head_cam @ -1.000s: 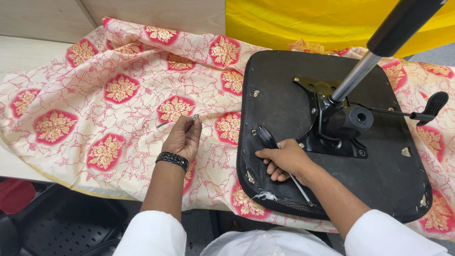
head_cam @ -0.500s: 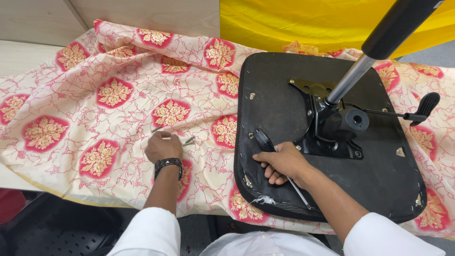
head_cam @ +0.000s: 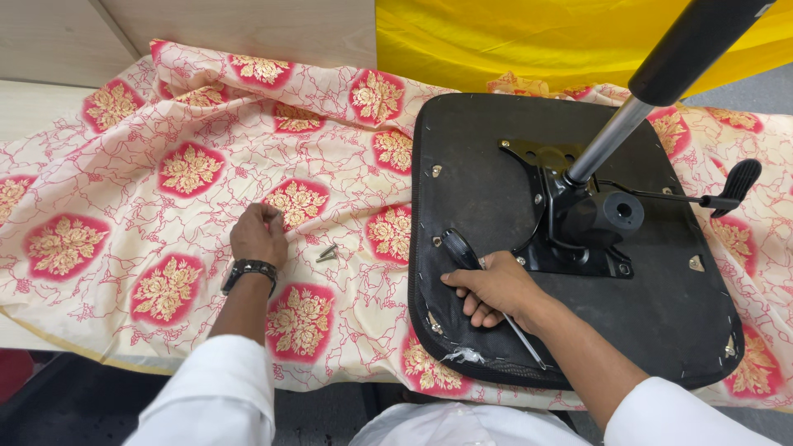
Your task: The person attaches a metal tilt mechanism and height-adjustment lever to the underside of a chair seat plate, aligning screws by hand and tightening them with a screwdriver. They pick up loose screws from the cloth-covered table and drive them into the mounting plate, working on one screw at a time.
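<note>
A cream cloth with red and gold floral medallions [head_cam: 190, 165] covers the table, cushioning the upturned black office-chair seat [head_cam: 496, 149], whose metal mechanism faces up for access. The right hand [head_cam: 496, 289] rests on the seat's near edge, closed around a black-handled screwdriver [head_cam: 462, 252]. Left of the seat, the left hand [head_cam: 258, 235] lies curled shut on the cloth, apparently empty, beside small loose metal screws [head_cam: 328, 253].

Pale wooden wall panels [head_cam: 248, 29] behind; yellow sheet [head_cam: 512, 41] (glossy, creased) beside them; dark floor [head_cam: 74, 413] below.
</note>
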